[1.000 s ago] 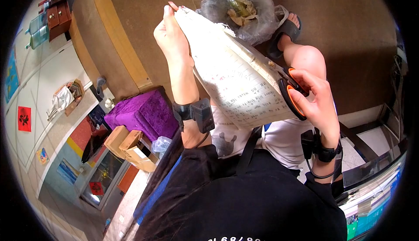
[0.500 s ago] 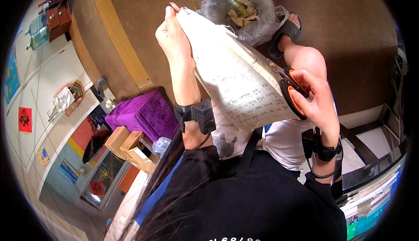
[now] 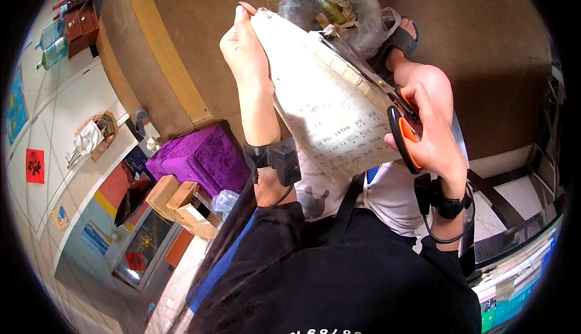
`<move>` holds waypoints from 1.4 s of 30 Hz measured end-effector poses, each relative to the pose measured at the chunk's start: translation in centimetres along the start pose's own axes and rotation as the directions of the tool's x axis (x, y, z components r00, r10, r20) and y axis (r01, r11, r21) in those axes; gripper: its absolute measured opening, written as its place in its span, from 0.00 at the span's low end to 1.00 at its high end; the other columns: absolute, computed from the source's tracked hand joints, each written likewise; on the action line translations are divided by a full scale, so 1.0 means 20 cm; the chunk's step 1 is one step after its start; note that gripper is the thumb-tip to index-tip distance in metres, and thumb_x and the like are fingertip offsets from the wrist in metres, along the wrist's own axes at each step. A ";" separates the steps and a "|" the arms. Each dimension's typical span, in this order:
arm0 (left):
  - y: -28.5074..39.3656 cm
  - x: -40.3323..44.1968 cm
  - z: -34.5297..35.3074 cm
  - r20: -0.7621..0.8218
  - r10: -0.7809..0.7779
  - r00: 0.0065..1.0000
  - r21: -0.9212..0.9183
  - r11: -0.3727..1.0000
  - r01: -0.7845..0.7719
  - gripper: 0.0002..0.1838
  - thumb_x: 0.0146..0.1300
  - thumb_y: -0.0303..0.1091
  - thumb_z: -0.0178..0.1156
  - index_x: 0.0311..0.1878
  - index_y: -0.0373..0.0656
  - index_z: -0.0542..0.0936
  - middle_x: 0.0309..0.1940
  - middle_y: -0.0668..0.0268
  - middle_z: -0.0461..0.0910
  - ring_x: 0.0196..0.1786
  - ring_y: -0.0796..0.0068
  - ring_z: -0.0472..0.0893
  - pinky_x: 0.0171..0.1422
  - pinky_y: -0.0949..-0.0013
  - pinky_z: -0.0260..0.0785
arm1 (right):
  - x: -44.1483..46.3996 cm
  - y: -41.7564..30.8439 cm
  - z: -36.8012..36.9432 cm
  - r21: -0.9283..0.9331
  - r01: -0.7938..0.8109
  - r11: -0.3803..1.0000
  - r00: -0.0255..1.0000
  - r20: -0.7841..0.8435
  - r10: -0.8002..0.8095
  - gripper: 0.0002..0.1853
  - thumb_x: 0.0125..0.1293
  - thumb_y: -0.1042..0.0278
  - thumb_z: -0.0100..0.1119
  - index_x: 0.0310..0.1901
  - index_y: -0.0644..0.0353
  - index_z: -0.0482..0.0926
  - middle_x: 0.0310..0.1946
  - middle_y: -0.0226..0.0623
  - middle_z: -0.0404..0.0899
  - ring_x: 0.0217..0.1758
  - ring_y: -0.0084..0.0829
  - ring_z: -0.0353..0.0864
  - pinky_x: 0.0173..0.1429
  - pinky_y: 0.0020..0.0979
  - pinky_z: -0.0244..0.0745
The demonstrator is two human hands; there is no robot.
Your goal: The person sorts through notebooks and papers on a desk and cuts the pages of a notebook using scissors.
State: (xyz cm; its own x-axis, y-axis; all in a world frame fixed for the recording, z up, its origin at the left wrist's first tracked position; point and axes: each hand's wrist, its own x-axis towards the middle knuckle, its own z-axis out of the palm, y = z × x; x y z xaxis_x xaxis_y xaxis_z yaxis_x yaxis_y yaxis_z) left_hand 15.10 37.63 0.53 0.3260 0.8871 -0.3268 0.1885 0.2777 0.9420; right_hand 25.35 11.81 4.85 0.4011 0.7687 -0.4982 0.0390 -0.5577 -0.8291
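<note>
The left hand (image 3: 245,46) gripped the far left corner of the handwritten notebook paper (image 3: 315,101), thumb pressed against it and one fingertip poking past the corner; the other fingers were largely hidden. The paper slanted above the lap, its near end by the white shorts (image 3: 393,198). Its writing was too small to read, the far part looked washed out, and how many leaves it had could not be told.

The right hand (image 3: 434,137) was closed around the orange-and-black scissors (image 3: 396,122) at the paper's right edge. The thumb tip showed through the near handle loop, while the fingers partly covered the other. The blades ran far and left beside a worn binding strip (image 3: 348,74); their tips were hard to make out, and whether they were biting into the paper could not be told.

Beyond the paper, a clear plastic bag (image 3: 296,1) held crumpled scraps (image 3: 334,12), too jumbled to identify; the paper hid part of its near side. To its right stood a dark sandal (image 3: 407,42). At the left, a cardboard box (image 3: 192,216) sat before a purple velvet-covered block (image 3: 193,155). White characters on the black shirt (image 3: 339,273) were cut off at the near edge.
</note>
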 end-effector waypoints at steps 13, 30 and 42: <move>-0.01 0.03 -0.06 0.033 -0.037 0.999 -0.066 0.997 0.039 0.16 0.72 0.45 0.50 0.35 0.43 0.77 0.27 0.69 0.78 0.27 0.79 0.79 0.31 0.71 0.72 | 0.06 0.03 -0.02 0.063 0.014 0.998 0.994 0.111 -0.021 0.27 0.47 0.61 0.77 0.41 0.63 0.69 0.29 0.39 0.75 0.32 0.27 0.75 0.40 0.28 0.71; 0.01 0.01 -0.04 0.078 -0.017 0.997 -0.040 0.999 0.021 0.16 0.72 0.44 0.48 0.35 0.43 0.77 0.27 0.70 0.78 0.28 0.80 0.78 0.32 0.73 0.71 | 0.14 0.02 -0.03 0.167 -0.021 0.986 0.987 0.158 -0.005 0.24 0.49 0.60 0.76 0.37 0.62 0.70 0.24 0.31 0.74 0.26 0.18 0.71 0.31 0.22 0.64; 0.00 0.02 -0.02 0.084 -0.014 0.996 -0.037 0.999 0.017 0.16 0.72 0.44 0.49 0.34 0.44 0.76 0.25 0.71 0.77 0.27 0.80 0.78 0.31 0.73 0.70 | 0.12 0.04 0.01 0.214 -0.024 0.976 0.998 0.061 0.011 0.19 0.49 0.69 0.73 0.36 0.64 0.71 0.26 0.35 0.77 0.29 0.22 0.78 0.35 0.26 0.72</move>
State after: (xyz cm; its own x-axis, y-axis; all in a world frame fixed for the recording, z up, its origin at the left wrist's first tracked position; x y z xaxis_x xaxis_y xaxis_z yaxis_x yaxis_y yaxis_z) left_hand 14.85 38.08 0.50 0.4002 0.8490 -0.3449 0.1595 0.3061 0.9385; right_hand 26.20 13.30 2.93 0.3445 0.7801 -0.5223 -0.1678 -0.4962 -0.8518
